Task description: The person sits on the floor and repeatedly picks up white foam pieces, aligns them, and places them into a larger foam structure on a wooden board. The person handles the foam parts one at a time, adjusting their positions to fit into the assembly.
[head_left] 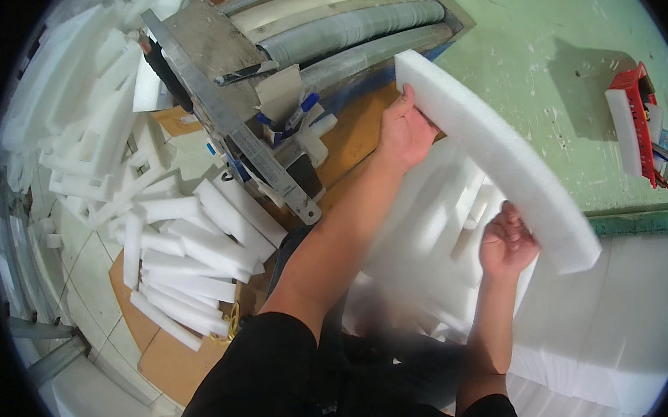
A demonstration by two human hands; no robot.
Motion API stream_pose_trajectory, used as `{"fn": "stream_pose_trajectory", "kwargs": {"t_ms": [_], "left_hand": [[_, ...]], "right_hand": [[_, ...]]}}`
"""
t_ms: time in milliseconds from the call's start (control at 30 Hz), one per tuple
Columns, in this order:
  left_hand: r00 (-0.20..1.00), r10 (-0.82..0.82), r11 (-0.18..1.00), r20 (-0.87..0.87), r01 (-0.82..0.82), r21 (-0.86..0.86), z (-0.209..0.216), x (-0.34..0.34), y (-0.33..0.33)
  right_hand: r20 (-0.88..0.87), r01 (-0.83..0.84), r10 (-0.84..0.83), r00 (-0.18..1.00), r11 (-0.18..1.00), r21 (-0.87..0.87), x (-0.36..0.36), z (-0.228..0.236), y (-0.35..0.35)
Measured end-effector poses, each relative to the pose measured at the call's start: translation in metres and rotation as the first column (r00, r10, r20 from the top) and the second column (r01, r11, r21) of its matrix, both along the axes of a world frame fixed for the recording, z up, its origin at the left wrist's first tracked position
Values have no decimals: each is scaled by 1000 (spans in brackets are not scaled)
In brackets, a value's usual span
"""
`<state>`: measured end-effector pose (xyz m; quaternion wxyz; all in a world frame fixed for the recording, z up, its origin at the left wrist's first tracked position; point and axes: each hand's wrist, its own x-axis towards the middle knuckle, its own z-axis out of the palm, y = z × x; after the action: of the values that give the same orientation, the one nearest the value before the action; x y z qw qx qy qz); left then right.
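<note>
Green bench [513,28] beyond the hands; a long white foam strip [502,146] spans both of them.
It looks light, springy and easily dented, best held gently near each end: the left hand [408,133] grips toward its far end, the right hand [509,248] curls against the nearer part, its grip unclear.

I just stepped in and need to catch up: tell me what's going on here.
A person has a long white foam strip up in front of them. The left hand grips it near its upper-left end; the right hand, fingers curled, is at its lower edge nearer the other end. Many loose white foam pieces lie heaped to the left, and a red holder is at the upper right.
</note>
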<state>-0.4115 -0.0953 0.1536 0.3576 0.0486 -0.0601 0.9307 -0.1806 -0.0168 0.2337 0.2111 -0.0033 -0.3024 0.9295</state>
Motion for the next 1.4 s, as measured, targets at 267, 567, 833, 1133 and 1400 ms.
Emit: {"fn": "stream_pose_trajectory", "kwargs": {"t_ms": [267,567,833,1133,1400], "left_hand": [[988,36,993,-151,-53,-109,-20,11,24],[991,93,856,97,-30,-517,-32,1,31],[985,79,747,151,42,-663,-44,-2,16],[996,-20,819,-84,-32,-573,-64,1,29],[953,-151,624,-262,-114,-773,-64,14,27]], "right_hand": [[167,268,-526,834,651,710,-126,-12,0],[167,144,-444,880,585,798,-324,-30,23],[-78,153,-661,746,56,987,-412,-36,-4],[169,222,-415,894,738,637,-461,-27,-59],[104,-278,286,953,679,680,-282,51,18]]}}
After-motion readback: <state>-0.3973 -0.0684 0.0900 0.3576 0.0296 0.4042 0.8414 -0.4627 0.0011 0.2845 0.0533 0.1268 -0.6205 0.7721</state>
